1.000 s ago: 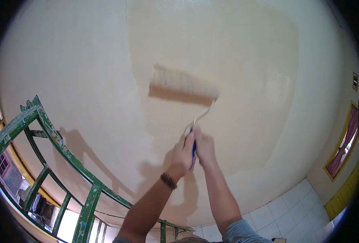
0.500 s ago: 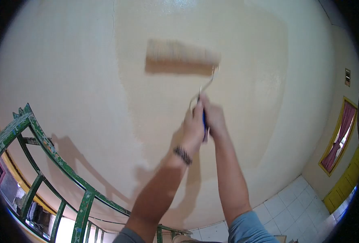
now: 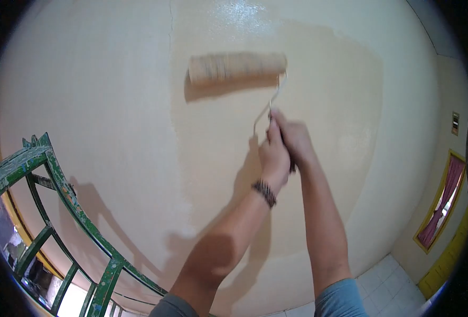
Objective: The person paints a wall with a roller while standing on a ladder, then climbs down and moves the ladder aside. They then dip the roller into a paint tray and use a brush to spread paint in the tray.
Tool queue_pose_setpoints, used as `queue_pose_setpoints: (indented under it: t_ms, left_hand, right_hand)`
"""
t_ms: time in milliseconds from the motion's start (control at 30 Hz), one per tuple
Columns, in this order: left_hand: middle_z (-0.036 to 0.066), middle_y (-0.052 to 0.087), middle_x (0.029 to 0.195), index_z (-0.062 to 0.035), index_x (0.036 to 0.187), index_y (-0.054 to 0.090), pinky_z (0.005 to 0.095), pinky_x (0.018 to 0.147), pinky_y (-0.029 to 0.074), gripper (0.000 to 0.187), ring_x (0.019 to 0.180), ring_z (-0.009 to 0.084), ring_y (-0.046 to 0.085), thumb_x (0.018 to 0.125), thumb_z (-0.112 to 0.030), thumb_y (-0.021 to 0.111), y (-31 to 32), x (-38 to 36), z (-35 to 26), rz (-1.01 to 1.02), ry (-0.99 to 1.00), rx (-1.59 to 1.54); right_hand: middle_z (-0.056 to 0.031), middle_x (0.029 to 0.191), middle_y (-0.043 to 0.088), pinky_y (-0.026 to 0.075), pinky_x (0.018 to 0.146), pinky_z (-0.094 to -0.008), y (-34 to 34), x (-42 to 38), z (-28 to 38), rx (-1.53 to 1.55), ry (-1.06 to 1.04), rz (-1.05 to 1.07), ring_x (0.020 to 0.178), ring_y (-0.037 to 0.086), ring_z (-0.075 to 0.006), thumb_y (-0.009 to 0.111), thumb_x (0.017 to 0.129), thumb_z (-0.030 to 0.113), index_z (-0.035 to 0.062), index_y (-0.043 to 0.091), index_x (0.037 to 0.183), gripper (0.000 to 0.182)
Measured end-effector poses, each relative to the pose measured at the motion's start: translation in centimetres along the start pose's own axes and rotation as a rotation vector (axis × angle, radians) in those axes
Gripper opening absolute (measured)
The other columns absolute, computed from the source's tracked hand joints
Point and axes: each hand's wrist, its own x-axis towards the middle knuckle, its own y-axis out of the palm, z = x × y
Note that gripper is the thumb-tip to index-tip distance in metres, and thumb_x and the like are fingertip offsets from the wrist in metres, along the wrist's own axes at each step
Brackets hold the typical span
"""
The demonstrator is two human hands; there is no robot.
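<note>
- Both hands are wrapped tight around the handle of a paint roller (image 3: 237, 67): the left hand (image 3: 274, 156) sits lower and nearer the camera, the right hand (image 3: 295, 138) just behind and above it, the two pressed against each other. The handle itself is almost wholly hidden inside the fists; a doubled grip like this probably serves to steady the tool at arm's length.
- The roller sleeve lies level, flat against the wall (image 3: 86, 105), high up and above both hands. Its thin bent wire frame (image 3: 268, 105) runs down from the sleeve's right end into the grip, so the sleeve stands off to the left of the hands.
- The sleeve rests within a broad tan painted patch (image 3: 324, 132), darker than the pale cream wall to its left; the patch's left edge runs roughly straight down just left of the sleeve.
- A dark beaded bracelet (image 3: 264, 193) circles the left wrist; a blue-grey sleeve (image 3: 339, 302) shows at the right upper arm.
- A green, paint-spattered ladder (image 3: 59, 190) leans near the wall at lower left, well apart from the roller.
- A red-curtained window (image 3: 442, 203) and white floor tiles (image 3: 392, 274) show at lower right.
</note>
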Motion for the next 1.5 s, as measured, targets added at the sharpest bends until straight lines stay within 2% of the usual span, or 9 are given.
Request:
queue_pose_setpoints:
  t_ms: [300, 367, 500, 533, 1067, 1200, 1267, 1400, 1500]
  left_hand:
    - [0.008, 0.053, 0.068, -0.0011, 0.09, 0.05, 0.0316, 0.039, 0.039, 0.053, 0.049, 0.0168, 0.049, 0.091, -0.052, 0.034, 1.0, 7.1, -8.1, 0.1, 0.114, -0.069]
    - [0.008, 0.056, 0.074, 0.0, 0.096, 0.051, 0.0313, 0.043, 0.043, 0.055, 0.059, 0.0155, 0.054, 0.091, -0.052, 0.034, -0.6, 7.4, -3.7, 0.056, 0.169, -0.049]
    - [0.009, 0.057, 0.066, 0.0028, 0.09, 0.054, 0.0287, 0.042, 0.04, 0.057, 0.047, 0.0129, 0.051, 0.09, -0.052, 0.037, -3.7, 0.8, 5.7, -0.235, 0.321, -0.02]
    - [0.006, 0.054, 0.059, 0.0016, 0.08, 0.056, 0.0287, 0.041, 0.039, 0.058, 0.048, 0.0117, 0.051, 0.091, -0.051, 0.036, -5.4, -2.7, 5.3, -0.127, -0.029, 0.121]
    - [0.002, 0.045, 0.061, -0.0025, 0.08, 0.051, 0.0328, 0.042, 0.039, 0.052, 0.048, 0.0129, 0.044, 0.088, -0.052, 0.041, -2.8, 7.3, -11.0, 0.047, 0.21, -0.062]
    - [0.012, 0.052, 0.068, -0.0011, 0.096, 0.048, 0.0363, 0.04, 0.041, 0.048, 0.052, 0.0209, 0.051, 0.089, -0.048, 0.038, -4.5, 8.6, -10.5, 0.09, 0.195, 0.013]
    - [0.005, 0.037, 0.042, -0.0068, 0.057, 0.04, 0.0315, 0.027, 0.03, 0.06, 0.029, 0.0186, 0.038, 0.088, -0.058, 0.032, -6.1, 7.0, -8.3, 0.084, 0.03, 0.133]
    - [0.006, 0.051, 0.063, -0.0029, 0.09, 0.055, 0.0343, 0.043, 0.044, 0.05, 0.047, 0.0193, 0.05, 0.09, -0.05, 0.038, -10.7, 1.8, 1.3, -0.017, 0.053, 0.109]
    - [-0.001, 0.046, 0.056, -0.0035, 0.088, 0.055, 0.0262, 0.035, 0.032, 0.039, 0.041, 0.0079, 0.042, 0.093, -0.039, 0.04, -14.1, -4.7, 8.2, -0.15, 0.044, 0.157]
  right_hand:
    - [-0.012, 0.067, 0.062, 0.044, 0.057, -0.0344, 1.6, 8.8, 8.2, -0.044, -0.213, -0.117, 0.06, 0.055, -0.0182, 0.054, 0.079, 0.058, -0.0031, 0.065, 0.072, 0.062]
    - [-0.0308, 0.076, 0.059, 0.044, 0.074, -0.0429, 2.5, 5.1, 5.2, -0.1, -0.225, -0.077, 0.078, 0.06, -0.0403, 0.039, 0.079, 0.067, -0.0094, 0.063, 0.076, 0.08]
    - [-0.0181, 0.049, 0.047, 0.041, 0.052, -0.0389, 4.6, -3.4, -2.6, -0.052, -0.104, -0.085, 0.051, 0.046, -0.015, 0.047, 0.083, 0.057, -0.009, 0.057, 0.062, 0.07]
    - [-0.0135, 0.045, 0.04, 0.038, 0.048, -0.0376, 4.9, -5.6, -4.3, -0.063, -0.076, -0.074, 0.05, 0.04, -0.0122, 0.048, 0.083, 0.056, -0.009, 0.053, 0.059, 0.069]
    - [-0.032, 0.084, 0.06, 0.044, 0.078, -0.0405, 5.4, 9.0, 10.2, -0.089, -0.413, -0.164, 0.084, 0.061, -0.0391, 0.041, 0.075, 0.07, -0.0125, 0.062, 0.082, 0.086]
    - [-0.021, 0.065, 0.06, 0.043, 0.048, -0.0378, 6.7, 5.8, 11.6, 0.164, -0.333, -0.1, 0.056, 0.057, -0.0243, 0.052, 0.079, 0.057, -0.013, 0.061, 0.072, 0.071]
    - [-0.0195, 0.064, 0.06, 0.041, 0.046, -0.0366, 7.6, 4.8, 8.4, 0.163, -0.229, -0.106, 0.053, 0.055, -0.0226, 0.052, 0.081, 0.055, -0.0118, 0.061, 0.072, 0.068]
    - [-0.026, 0.059, 0.056, 0.045, 0.064, -0.0414, 10.1, -2.0, -0.4, -0.095, -0.215, -0.06, 0.062, 0.059, -0.0319, 0.042, 0.081, 0.063, -0.0071, 0.06, 0.064, 0.074]
    - [-0.0163, 0.044, 0.036, 0.036, 0.045, -0.038, 12.0, -10.4, -6.7, -0.053, -0.06, -0.02, 0.046, 0.038, -0.0124, 0.05, 0.084, 0.051, -0.009, 0.05, 0.058, 0.066]
